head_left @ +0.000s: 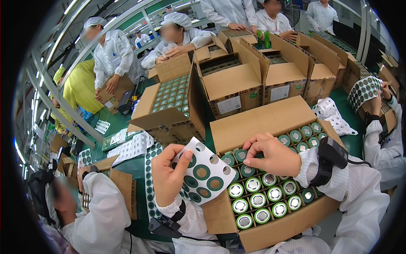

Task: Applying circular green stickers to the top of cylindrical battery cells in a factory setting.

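Observation:
My left hand grips a white sheet of green ring stickers between thumb and fingers, tilted beside the open carton. Some places on the sheet are bare holes. My right hand is over the cells with thumb and fingers curled together at a green-ringed cell; whatever is between the fingertips is too small to make out. Below lies a cardboard box divided into a grid of cylindrical battery cells. Nearer cells show bare silver tops with bright green rims, while the farther ones carry dark green rings.
More open cartons line the far side of the green table, one full of ringed cells. Used sheets lie left, another right. Co-workers sit close at left and right, the latter holding a sticker sheet.

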`<state>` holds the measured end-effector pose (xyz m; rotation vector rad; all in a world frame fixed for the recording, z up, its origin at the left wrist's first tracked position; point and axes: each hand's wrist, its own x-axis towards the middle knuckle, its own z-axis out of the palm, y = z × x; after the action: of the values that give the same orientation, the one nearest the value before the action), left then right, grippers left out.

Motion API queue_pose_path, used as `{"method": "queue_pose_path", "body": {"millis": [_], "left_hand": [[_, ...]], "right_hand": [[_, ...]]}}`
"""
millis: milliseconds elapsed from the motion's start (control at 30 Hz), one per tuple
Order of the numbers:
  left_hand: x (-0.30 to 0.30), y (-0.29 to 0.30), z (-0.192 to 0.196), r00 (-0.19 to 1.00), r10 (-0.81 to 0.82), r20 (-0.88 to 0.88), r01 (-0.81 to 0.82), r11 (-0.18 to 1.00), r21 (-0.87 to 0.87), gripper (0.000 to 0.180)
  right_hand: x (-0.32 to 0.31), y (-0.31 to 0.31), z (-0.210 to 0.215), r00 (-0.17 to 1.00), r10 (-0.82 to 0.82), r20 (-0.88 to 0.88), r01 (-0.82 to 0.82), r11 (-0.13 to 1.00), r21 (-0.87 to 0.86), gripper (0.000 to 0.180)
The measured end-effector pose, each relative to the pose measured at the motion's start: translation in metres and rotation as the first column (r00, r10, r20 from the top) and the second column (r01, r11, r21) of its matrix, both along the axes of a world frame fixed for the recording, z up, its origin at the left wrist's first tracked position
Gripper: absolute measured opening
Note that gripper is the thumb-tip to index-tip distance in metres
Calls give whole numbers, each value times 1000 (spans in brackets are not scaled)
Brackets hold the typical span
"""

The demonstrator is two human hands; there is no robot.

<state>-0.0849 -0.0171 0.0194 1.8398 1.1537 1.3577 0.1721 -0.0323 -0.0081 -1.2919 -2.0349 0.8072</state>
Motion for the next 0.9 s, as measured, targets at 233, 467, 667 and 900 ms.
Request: {"method": "queue_pose_path", "body": {"millis": [233, 467, 667, 900], "left_hand": [[0, -1, 1, 1000, 1, -5, -1, 1000, 2, 21], [2, -1, 2, 1000, 1, -11, -1, 1000, -5, 20], [0, -2, 2, 1000, 10, -14, -10, 1000, -3, 20], [1, -1, 1, 1000, 6, -7, -6, 1000, 3, 18]], "right_hand": [[-1, -1, -2, 1000, -11, 0, 11, 998, 54, 11], [0, -1, -5, 1000, -13, -7, 13, 995, 99, 12], [-3, -1, -5, 1000, -19, 2, 19, 994, 112, 12], [-2, -1, -5, 999, -21, 25, 18, 992, 127, 12]]}}
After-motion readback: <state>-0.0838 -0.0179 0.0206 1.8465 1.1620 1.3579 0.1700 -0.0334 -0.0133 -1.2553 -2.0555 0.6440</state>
